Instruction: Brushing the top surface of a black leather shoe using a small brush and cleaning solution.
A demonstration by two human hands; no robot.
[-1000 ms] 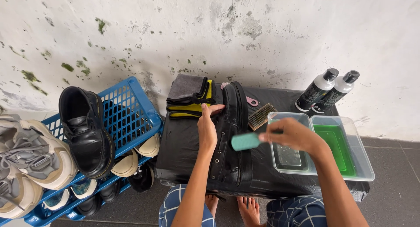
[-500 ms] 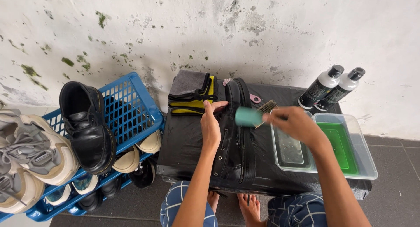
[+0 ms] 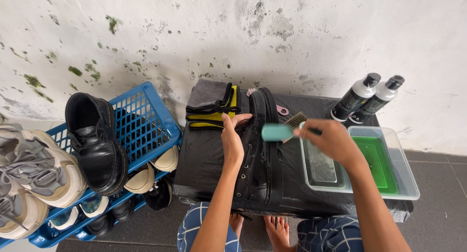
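My left hand (image 3: 232, 141) is pressing flat, fingers spread, on the black boot (image 3: 261, 150) lying on the black-covered table (image 3: 204, 159). My right hand (image 3: 333, 141) is gripping a teal-handled brush (image 3: 282, 130) just right of the boot. Clear trays (image 3: 389, 181) are sitting further right; two bottles (image 3: 367, 97) behind them.

One head-worn view, looking steeply down, close over the work

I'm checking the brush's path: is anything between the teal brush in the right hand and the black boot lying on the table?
Nothing visible. The right hand holds the teal brush just beside the black boot, with only open air between them. The left hand rests on the boot's other side, clear of that gap.
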